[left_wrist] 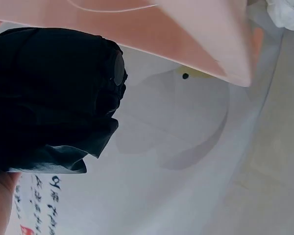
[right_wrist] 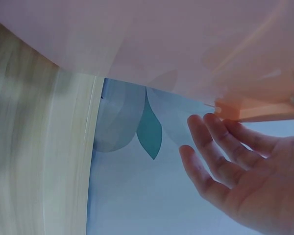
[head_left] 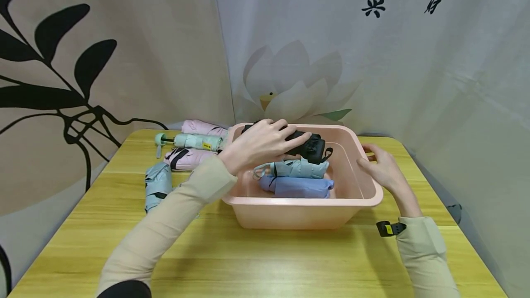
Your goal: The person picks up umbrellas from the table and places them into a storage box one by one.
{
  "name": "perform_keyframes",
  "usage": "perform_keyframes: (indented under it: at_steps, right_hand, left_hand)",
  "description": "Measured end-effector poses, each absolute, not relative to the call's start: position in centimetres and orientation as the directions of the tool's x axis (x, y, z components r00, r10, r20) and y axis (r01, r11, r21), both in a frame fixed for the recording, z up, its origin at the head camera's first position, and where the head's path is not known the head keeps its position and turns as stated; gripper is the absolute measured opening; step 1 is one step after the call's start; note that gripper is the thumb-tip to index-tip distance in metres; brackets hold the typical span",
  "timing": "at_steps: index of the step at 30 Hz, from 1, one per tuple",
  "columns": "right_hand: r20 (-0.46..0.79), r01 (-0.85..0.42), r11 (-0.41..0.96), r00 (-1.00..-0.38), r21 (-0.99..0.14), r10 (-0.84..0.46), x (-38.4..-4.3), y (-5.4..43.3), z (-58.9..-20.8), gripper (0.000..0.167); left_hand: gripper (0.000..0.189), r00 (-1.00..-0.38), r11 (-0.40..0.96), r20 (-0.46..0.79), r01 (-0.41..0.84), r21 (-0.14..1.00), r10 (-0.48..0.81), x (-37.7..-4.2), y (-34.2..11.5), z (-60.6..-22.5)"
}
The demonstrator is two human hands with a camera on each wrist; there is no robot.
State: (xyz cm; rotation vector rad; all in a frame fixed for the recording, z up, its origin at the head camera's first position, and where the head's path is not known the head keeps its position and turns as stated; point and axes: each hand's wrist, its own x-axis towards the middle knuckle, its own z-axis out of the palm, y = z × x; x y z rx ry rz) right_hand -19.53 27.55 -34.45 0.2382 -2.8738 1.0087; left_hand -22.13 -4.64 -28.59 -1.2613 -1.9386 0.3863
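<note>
My left hand (head_left: 267,144) grips a black folded umbrella (head_left: 312,148) over the pink plastic basin (head_left: 290,215). In the left wrist view the black umbrella's (left_wrist: 49,93) end and loose cloth show beside the basin wall (left_wrist: 206,44). Below it, a light blue folded umbrella (head_left: 300,169) and a periwinkle-blue one (head_left: 302,187) lie side by side in the basin. At the basin's right rim, my right hand (head_left: 384,167) lightly holds the edge, thumb on the rim. Its other fingers (right_wrist: 206,142) are loosely bent outside the wall.
Left of the basin lie more folded umbrellas: a pink one (head_left: 203,127), a mint green one (head_left: 198,141), a pink-and-black one (head_left: 188,159) and a light blue one (head_left: 158,185), partly behind the left forearm. Printed curtains (head_left: 414,82) hang behind the wooden table (head_left: 265,261).
</note>
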Motion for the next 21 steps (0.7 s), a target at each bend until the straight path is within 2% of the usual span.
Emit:
perform_keyframes:
  at_steps: [2,5,16,21]
  right_hand:
    - [0.132,-0.175,0.77,-0.984,-0.614,-0.119,-19.5,27.6,-34.5,0.051]
    - [0.135,-0.178,0.766,-0.984,-0.618,-0.12,-19.6,27.6,-34.5,0.051]
    - [0.13,-0.169,0.768,-0.985,-0.617,-0.113,-19.6,27.5,-34.5,0.05]
    - [0.129,-0.171,0.765,-0.985,-0.621,-0.116,-19.5,27.5,-34.5,0.051]
  left_hand:
    - [0.047,-0.17,0.456,0.462,0.633,-0.626,0.87,-22.3,-4.3,-28.7]
    - [0.047,-0.165,0.444,0.448,0.629,-0.638,0.879,-22.5,-4.0,-28.6]
    - [0.055,-0.286,0.394,0.271,0.675,-0.624,0.919,-22.8,-2.1,-28.0]
    - [0.059,-0.315,0.341,0.157,0.698,-0.63,0.936,-23.2,-0.9,-28.0]
